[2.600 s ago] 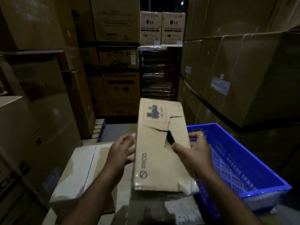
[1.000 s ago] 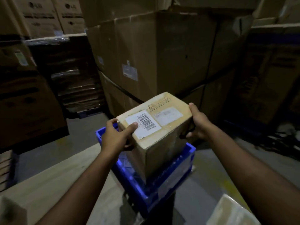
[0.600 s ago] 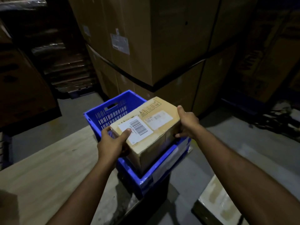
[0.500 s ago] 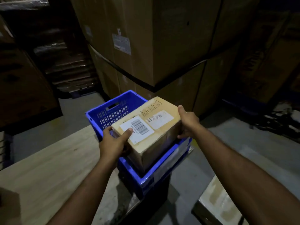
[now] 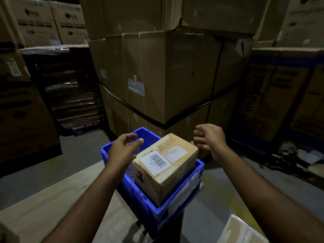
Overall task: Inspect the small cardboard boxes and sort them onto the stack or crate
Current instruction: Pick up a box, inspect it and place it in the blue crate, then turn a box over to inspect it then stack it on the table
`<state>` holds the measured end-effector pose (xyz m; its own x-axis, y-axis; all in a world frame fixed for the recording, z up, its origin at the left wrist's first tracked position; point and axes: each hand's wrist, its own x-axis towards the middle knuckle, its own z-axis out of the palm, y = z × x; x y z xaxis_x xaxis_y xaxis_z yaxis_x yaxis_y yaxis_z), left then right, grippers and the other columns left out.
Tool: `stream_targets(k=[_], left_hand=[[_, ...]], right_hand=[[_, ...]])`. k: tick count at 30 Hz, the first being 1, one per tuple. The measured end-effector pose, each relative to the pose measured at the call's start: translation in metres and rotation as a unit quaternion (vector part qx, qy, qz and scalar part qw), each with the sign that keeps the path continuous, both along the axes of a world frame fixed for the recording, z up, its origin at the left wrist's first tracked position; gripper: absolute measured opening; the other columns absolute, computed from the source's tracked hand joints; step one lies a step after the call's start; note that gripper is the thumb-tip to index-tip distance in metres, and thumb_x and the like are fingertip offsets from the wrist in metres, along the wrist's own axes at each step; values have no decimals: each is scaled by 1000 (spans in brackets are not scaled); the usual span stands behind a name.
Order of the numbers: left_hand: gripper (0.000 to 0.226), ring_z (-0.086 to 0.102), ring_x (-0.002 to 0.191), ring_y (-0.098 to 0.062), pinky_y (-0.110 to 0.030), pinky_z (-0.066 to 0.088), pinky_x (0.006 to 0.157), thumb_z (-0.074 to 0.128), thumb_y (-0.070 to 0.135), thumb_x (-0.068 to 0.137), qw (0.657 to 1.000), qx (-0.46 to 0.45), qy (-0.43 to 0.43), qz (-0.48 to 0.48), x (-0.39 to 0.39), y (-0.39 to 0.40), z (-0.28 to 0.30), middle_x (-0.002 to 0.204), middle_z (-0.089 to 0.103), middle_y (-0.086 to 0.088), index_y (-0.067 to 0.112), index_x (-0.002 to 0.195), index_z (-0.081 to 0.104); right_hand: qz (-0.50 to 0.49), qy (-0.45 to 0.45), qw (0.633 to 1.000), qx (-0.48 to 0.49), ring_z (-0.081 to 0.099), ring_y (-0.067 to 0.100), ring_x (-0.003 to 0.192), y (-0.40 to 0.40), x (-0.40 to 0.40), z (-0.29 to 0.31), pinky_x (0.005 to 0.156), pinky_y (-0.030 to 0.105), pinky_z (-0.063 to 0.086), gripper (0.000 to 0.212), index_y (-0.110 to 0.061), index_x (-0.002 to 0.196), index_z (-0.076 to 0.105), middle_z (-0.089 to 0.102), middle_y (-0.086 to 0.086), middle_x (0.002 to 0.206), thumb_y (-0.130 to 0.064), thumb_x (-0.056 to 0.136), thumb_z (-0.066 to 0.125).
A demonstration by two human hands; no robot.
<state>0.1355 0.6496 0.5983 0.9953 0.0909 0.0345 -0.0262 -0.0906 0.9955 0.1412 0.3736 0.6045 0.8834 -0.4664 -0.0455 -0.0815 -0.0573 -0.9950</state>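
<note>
A small brown cardboard box (image 5: 166,165) with a white barcode label on top sits inside the blue plastic crate (image 5: 182,199), its top above the rim. My left hand (image 5: 122,151) hovers just left of the box with loosely curled fingers, holding nothing. My right hand (image 5: 210,139) hangs above and to the right of the box, fingers relaxed, also apart from it.
A big flat carton top (image 5: 43,204) lies to the crate's left. Tall stacked cartons (image 5: 157,76) stand right behind the crate, with more at left and right. A pale box corner (image 5: 240,230) shows at bottom right. Scrap litters the grey floor (image 5: 298,160) at right.
Both hands held the labelled box and lowered it into the blue crate. They have now let go and lifted away, and the box rests in the crate.
</note>
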Motion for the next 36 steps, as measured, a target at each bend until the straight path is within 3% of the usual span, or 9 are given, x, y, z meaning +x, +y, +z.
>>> stream_targets(k=[6,10,14,17,20,24,27,31,36], left_hand=[[18,68,106,-21,-33,54,78,62,24,95,989,-56,-61,-125,-32,-36,41,110,73,-7,22,112,67],[21,67,110,-21,-35,55,80,52,23,101,974,-75,-49,-207,-46,-92,37,111,75,-2,20,116,66],[23,66,111,-19,-41,51,93,46,17,103,950,-71,-39,-301,-71,-180,29,113,73,-5,16,116,65],[23,67,97,-18,-33,52,79,44,16,103,929,-54,-35,-365,-85,-256,8,108,73,-8,16,116,64],[21,62,83,-20,-27,52,64,46,16,103,911,-37,-7,-411,-98,-328,-38,99,73,-12,19,113,64],[22,67,101,-19,-36,53,82,47,18,102,899,12,68,-433,-116,-413,-118,108,73,-6,18,118,62],[22,64,109,-8,-44,47,98,52,27,100,893,34,113,-434,-107,-460,-175,112,73,0,21,118,63],[42,61,115,-9,-38,47,96,59,48,74,897,67,177,-400,-78,-491,-252,120,69,1,31,112,62],[26,56,119,-14,-40,44,102,61,44,84,885,158,236,-370,-25,-501,-407,126,64,2,36,109,60]], right_hand=[[-39,-131,990,33,69,20,102,4,-86,36,78,38,59,22,-19,114,66,70,2,115,-27,102,50],[-81,-157,984,29,69,19,103,-35,-146,32,81,39,60,27,-24,111,69,70,1,118,-28,105,42],[-164,-164,971,53,71,20,102,-107,-203,15,83,40,58,29,-24,110,68,71,3,118,-29,107,40],[-244,-150,956,60,72,20,99,-165,-243,-18,76,35,58,28,-22,116,67,70,4,119,-29,106,41],[-301,-120,941,95,70,24,99,-214,-273,-71,76,36,56,28,-18,119,64,68,7,122,-27,107,40],[-342,-43,929,137,70,23,101,-276,-293,-149,79,39,56,27,-20,118,65,68,6,124,-27,106,41],[-357,13,923,144,71,21,101,-322,-295,-204,80,37,59,28,-22,119,66,68,2,124,-27,106,41],[-362,84,912,173,70,25,103,-359,-283,-273,77,34,58,28,-20,120,66,69,2,120,-27,106,42],[-329,200,902,196,69,28,97,-384,-236,-409,80,41,53,21,-19,110,70,69,11,118,-22,102,51]])
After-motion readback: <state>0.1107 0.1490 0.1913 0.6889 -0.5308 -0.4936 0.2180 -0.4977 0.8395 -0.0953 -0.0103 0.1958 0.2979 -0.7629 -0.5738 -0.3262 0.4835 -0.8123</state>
